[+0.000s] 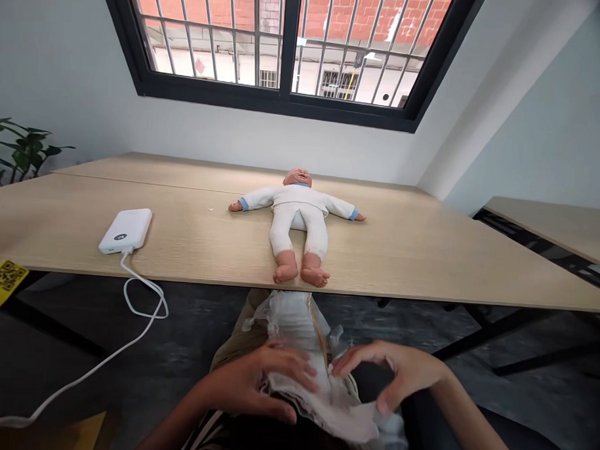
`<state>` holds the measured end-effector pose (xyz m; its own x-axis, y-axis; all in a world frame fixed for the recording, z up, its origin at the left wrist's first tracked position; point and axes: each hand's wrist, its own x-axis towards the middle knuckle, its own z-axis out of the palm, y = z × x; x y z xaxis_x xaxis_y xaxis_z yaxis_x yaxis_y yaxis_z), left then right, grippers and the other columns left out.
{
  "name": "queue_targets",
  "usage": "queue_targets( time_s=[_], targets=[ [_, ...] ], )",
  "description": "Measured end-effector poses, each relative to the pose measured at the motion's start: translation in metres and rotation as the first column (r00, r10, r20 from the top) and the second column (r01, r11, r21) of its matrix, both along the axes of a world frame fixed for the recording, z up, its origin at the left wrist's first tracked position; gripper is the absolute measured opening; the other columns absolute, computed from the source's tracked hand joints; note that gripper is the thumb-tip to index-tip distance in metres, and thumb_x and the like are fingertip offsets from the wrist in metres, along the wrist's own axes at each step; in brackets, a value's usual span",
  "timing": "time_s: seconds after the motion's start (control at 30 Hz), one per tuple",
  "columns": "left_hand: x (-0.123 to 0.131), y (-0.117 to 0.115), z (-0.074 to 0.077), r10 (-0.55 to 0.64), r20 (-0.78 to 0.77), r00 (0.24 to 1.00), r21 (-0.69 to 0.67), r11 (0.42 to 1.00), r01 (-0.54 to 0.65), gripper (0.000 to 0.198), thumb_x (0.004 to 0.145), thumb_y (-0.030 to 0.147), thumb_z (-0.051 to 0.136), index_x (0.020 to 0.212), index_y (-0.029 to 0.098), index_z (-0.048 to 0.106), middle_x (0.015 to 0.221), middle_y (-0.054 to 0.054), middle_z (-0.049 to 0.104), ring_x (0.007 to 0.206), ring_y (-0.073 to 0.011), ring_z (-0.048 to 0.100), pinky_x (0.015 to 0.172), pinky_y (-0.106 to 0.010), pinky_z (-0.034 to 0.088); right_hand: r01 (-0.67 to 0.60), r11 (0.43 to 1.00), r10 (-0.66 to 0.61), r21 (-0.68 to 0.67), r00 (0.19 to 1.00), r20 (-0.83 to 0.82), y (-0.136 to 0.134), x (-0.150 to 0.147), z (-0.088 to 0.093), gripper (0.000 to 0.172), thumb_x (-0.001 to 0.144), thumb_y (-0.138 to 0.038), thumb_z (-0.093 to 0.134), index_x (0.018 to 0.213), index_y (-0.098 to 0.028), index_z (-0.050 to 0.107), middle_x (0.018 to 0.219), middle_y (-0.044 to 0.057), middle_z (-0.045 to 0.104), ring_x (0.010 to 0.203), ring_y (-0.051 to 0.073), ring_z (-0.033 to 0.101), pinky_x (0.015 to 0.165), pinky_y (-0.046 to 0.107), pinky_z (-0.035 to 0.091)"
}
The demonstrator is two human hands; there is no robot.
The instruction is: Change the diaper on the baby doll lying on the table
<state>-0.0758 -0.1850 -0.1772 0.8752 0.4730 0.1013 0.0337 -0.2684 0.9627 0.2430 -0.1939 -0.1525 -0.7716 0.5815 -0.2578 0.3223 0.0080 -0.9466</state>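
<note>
A pink-skinned baby doll in a white suit with blue cuffs (299,197) lies face-up on the pale wood-grain table (427,256). On the near side of the doll, below its feet, the crinkled white disposable diaper (289,316) is spread across the person's lap. The left hand (281,376), blurred, lies over it; whether its fingers grip cannot be told. The right hand (393,373) curves at its edge, thumb and fingers apart. Left of the doll sits a white rectangular power bank (126,229) with a white cable (146,328).
</note>
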Motion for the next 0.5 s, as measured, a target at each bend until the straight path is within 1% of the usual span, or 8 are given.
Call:
queue_targets(
  time_s=[0.07,0.13,0.2,0.23,0.27,0.33,0.43,0.5],
  targets=[
    [-0.001,-0.004,0.003,-0.111,0.023,0.993,-0.099,0.989,0.113,0.039,0.085,0.052,0.066,0.115,0.028,0.074,0.121,-0.008,0.070,0.125,-0.0274,0.057,0.114,-0.042,0.031,0.259,0.965,-0.260,0.037,0.964,0.054,0.006,0.016,-0.019,0.049,0.079,-0.060,0.065,0.100,-0.017,0.075,0.102,0.010,0.073,0.101,0.024,0.067,0.095,0.037,0.048],
    [0.001,-0.001,-0.007,-0.070,0.086,0.994,-0.226,0.970,0.088,0.048,0.086,0.061,0.059,0.107,0.021,0.077,0.110,-0.012,0.074,0.110,-0.0275,0.066,0.101,-0.039,0.045,0.413,0.910,-0.406,0.033,0.872,0.274,0.008,0.025,-0.052,0.065,0.087,-0.070,0.045,0.080,-0.013,0.075,0.077,0.011,0.072,0.073,0.019,0.069,0.072,0.030,0.053],
    [0.004,0.007,-0.025,0.165,0.101,0.981,-0.368,0.923,-0.117,0.055,0.087,0.066,0.054,0.091,0.017,0.077,0.090,-0.012,0.075,0.085,-0.0240,0.070,0.082,-0.035,0.052,0.495,0.863,-0.390,-0.104,0.783,0.485,0.004,0.023,-0.087,0.076,0.079,-0.082,0.040,0.068,-0.013,0.070,0.065,0.011,0.068,0.049,0.016,0.061,0.045,0.024,0.045],
    [0.006,0.012,-0.034,0.299,0.085,0.951,-0.408,0.881,-0.240,0.054,0.086,0.066,0.055,0.083,0.015,0.074,0.079,-0.010,0.073,0.073,-0.0209,0.068,0.074,-0.032,0.052,0.504,0.839,-0.343,-0.204,0.782,0.521,0.000,0.019,-0.102,0.080,0.077,-0.086,0.037,0.065,-0.013,0.068,0.063,0.012,0.067,0.044,0.015,0.058,0.039,0.024,0.043],
    [0.006,0.016,-0.040,0.409,0.065,0.910,-0.421,0.838,-0.347,0.052,0.084,0.065,0.059,0.076,0.015,0.070,0.071,-0.007,0.070,0.065,-0.0179,0.064,0.068,-0.029,0.050,0.527,0.814,-0.354,-0.244,0.784,0.510,-0.004,0.013,-0.114,0.080,0.077,-0.086,0.037,0.065,-0.013,0.068,0.062,0.011,0.066,0.042,0.014,0.056,0.036,0.023,0.041],
    [0.004,0.023,-0.044,0.516,0.042,0.855,-0.366,0.804,-0.468,0.048,0.079,0.061,0.068,0.069,0.014,0.064,0.064,-0.004,0.065,0.060,-0.0144,0.058,0.063,-0.025,0.046,0.638,0.732,-0.510,-0.240,0.746,0.429,-0.010,-0.002,-0.128,0.074,0.077,-0.084,0.042,0.062,-0.014,0.062,0.057,0.007,0.061,0.040,0.012,0.053,0.034,0.020,0.038],
    [-0.010,0.019,-0.023,0.507,0.042,0.861,-0.205,0.848,-0.489,0.044,0.081,0.057,0.067,0.071,0.014,0.064,0.068,-0.004,0.064,0.067,-0.0148,0.059,0.065,-0.025,0.046,0.737,0.627,-0.706,-0.254,0.675,0.215,-0.007,-0.023,-0.130,0.063,0.075,-0.079,0.054,0.073,-0.017,0.061,0.060,0.001,0.057,0.044,0.010,0.052,0.039,0.020,0.042],
    [-0.023,0.011,0.000,0.565,0.061,0.823,-0.069,0.825,-0.561,0.039,0.087,0.053,0.063,0.077,0.015,0.066,0.074,-0.005,0.066,0.072,-0.0161,0.061,0.068,-0.026,0.049,0.758,0.625,-0.754,-0.184,0.648,0.109,0.001,-0.036,-0.124,0.059,0.072,-0.074,0.063,0.088,-0.017,0.063,0.070,0.001,0.063,0.054,0.012,0.058,0.048,0.022,0.048]
  ],
)
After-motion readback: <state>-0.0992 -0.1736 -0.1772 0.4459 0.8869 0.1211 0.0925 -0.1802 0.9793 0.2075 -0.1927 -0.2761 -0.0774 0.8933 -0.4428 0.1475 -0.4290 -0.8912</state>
